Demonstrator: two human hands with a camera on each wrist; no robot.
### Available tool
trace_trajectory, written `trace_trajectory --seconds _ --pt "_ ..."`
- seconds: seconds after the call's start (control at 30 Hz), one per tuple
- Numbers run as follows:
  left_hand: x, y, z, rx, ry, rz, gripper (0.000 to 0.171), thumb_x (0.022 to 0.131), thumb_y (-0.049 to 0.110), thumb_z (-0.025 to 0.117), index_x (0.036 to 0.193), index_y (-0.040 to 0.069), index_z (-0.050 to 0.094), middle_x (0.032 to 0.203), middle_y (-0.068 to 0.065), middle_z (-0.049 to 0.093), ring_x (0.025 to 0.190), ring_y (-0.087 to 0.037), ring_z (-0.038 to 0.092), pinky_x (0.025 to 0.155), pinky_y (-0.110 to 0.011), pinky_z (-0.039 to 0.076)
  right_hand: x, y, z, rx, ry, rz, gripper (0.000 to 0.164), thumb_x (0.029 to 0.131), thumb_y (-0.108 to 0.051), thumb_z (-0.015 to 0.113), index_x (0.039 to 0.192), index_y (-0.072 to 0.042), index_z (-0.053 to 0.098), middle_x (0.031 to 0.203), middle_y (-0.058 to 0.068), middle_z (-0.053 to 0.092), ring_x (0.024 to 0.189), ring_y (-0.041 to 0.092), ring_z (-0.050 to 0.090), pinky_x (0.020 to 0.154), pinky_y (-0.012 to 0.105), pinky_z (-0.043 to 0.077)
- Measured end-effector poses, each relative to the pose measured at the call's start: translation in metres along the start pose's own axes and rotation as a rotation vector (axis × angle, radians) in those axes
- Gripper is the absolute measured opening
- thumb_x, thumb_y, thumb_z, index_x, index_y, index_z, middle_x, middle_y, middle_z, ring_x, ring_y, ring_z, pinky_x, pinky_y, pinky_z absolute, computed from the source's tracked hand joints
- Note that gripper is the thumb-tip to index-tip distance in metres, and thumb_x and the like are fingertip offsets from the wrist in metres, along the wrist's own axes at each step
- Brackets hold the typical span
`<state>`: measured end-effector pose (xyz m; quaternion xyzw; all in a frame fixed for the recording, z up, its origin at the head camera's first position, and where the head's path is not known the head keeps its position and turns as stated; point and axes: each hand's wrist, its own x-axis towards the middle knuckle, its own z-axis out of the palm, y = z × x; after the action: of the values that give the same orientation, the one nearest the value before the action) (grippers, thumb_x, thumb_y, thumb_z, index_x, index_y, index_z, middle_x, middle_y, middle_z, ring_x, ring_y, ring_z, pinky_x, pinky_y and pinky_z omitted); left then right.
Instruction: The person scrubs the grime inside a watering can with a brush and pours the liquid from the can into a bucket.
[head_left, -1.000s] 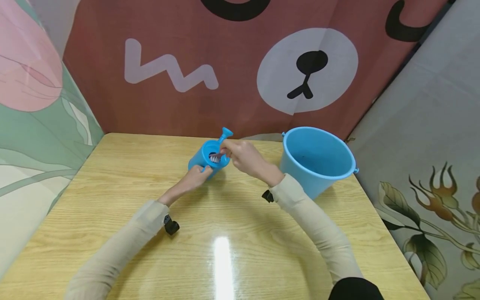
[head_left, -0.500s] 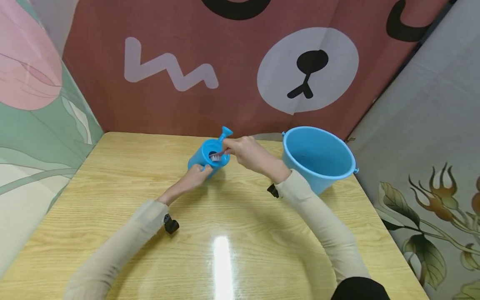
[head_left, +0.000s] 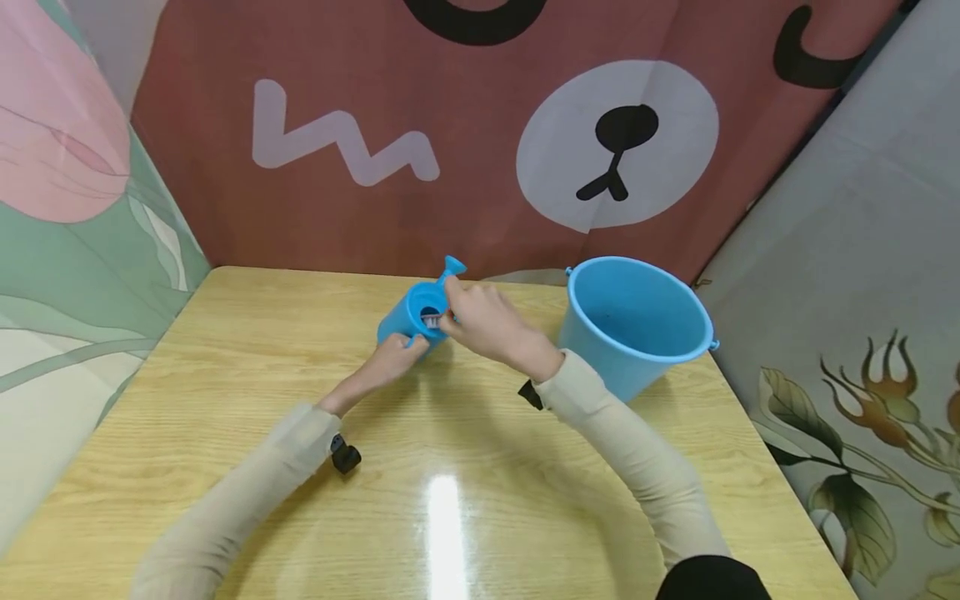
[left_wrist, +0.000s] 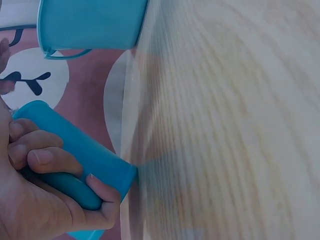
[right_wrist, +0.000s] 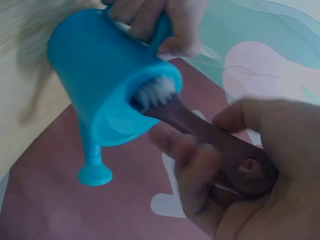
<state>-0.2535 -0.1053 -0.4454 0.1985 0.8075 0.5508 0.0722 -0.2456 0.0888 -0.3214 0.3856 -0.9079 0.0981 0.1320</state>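
Left hand [head_left: 397,354]: fingers clenched round the handle [left_wrist: 75,189] of a smooth, cylindrical plastic watering can [head_left: 407,313], at the wood-grained bench's [head_left: 480,442] twelve o'clock. Right hand [head_left: 491,323]: fingers grasping a brush [right_wrist: 200,127], bristles [right_wrist: 159,91] at the round mouth [right_wrist: 117,121].

Long cream sleeves [head_left: 236,492], small black wrist cameras [head_left: 347,457], bare hands [head_left: 489,322]

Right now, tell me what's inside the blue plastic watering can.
The watering can has white bristles of a brown-handled brush in its opening; its deeper interior is hidden by wall and brush.
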Motion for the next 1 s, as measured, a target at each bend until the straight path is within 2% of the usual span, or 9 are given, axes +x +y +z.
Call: trace_trajectory --seconds 0.13,0.23,0.3,0.4,0.5,0.7,0.9,1.0 --pt "0.002 0.001 0.001 0.018 0.02 0.003 0.046 0.1 0.024 0.037 0.056 0.013 0.034 0.049 0.007 0.028 0.044 -0.01 0.022 0.046 -0.025 0.025 0.001 0.0 0.002 -0.062 -0.034 0.07 0.031 0.102 -0.018 0.053 0.074 -0.008 0.046 0.055 -0.003 0.033 0.043 0.014 0.038 0.043 0.028 0.028" --pt "0.002 0.003 0.001 0.027 0.026 -0.003 0.047 0.101 0.025 0.038 0.055 0.013 0.034 0.049 0.007 0.028 0.044 -0.01 0.023 0.046 -0.025 0.026 0.002 -0.002 0.001 -0.102 -0.102 0.121 0.044 0.103 -0.019 0.049 0.06 -0.013 0.041 0.053 -0.004 0.03 0.043 0.013 0.033 0.041 0.028 0.026" --pt "0.002 0.003 0.001 0.03 0.027 -0.009 0.048 0.101 0.025 0.038 0.055 0.013 0.035 0.05 0.007 0.028 0.044 -0.01 0.023 0.046 -0.025 0.026 0.001 -0.003 0.0 -0.086 -0.149 0.156 0.048 0.103 -0.02 0.046 0.056 -0.015 0.038 0.052 -0.004 0.03 0.043 0.012 0.031 0.04 0.027 0.026" --pt "0.001 0.004 0.001 0.028 0.029 -0.015 0.047 0.101 0.024 0.039 0.055 0.013 0.035 0.05 0.007 0.028 0.044 -0.01 0.023 0.046 -0.025 0.026 -0.001 -0.004 0.002 -0.03 -0.18 0.218 0.049 0.103 -0.021 0.045 0.055 -0.016 0.038 0.051 -0.004 0.031 0.044 0.012 0.031 0.04 0.026 0.025" --pt "0.001 0.003 0.001 0.029 0.02 -0.008 0.048 0.101 0.024 0.038 0.055 0.013 0.034 0.05 0.006 0.028 0.044 -0.01 0.023 0.046 -0.025 0.026 -0.003 -0.005 0.004 0.028 -0.171 0.265 0.048 0.103 -0.021 0.046 0.055 -0.015 0.039 0.051 -0.003 0.032 0.043 0.012 0.031 0.04 0.026 0.024" --pt "0.003 -0.004 0.003 0.022 0.024 0.007 0.047 0.102 0.024 0.037 0.056 0.012 0.034 0.05 0.007 0.028 0.045 -0.009 0.023 0.046 -0.025 0.026 -0.005 -0.006 0.006 0.107 -0.162 0.25 0.044 0.103 -0.017 0.044 0.06 -0.014 0.041 0.052 -0.002 0.034 0.043 0.011 0.031 0.041 0.026 0.026" --pt "0.003 -0.002 0.004 0.017 0.03 0.018 0.048 0.103 0.024 0.037 0.056 0.012 0.036 0.049 0.007 0.029 0.044 -0.009 0.025 0.045 -0.025 0.026 -0.008 0.0 0.003 0.347 -0.227 0.349 0.035 0.105 -0.018 0.041 0.07 -0.011 0.043 0.058 0.001 0.037 0.047 0.012 0.029 0.048 0.029 0.03" --pt "0.003 -0.002 0.005 0.023 0.021 0.011 0.048 0.104 0.022 0.036 0.056 0.013 0.036 0.049 0.007 0.03 0.043 -0.007 0.025 0.045 -0.024 0.026 -0.009 0.004 0.002 0.415 -0.265 0.362 0.033 0.105 -0.017 0.04 0.073 -0.01 0.044 0.063 0.003 0.039 0.048 0.013 0.03 0.051 0.03 0.031"
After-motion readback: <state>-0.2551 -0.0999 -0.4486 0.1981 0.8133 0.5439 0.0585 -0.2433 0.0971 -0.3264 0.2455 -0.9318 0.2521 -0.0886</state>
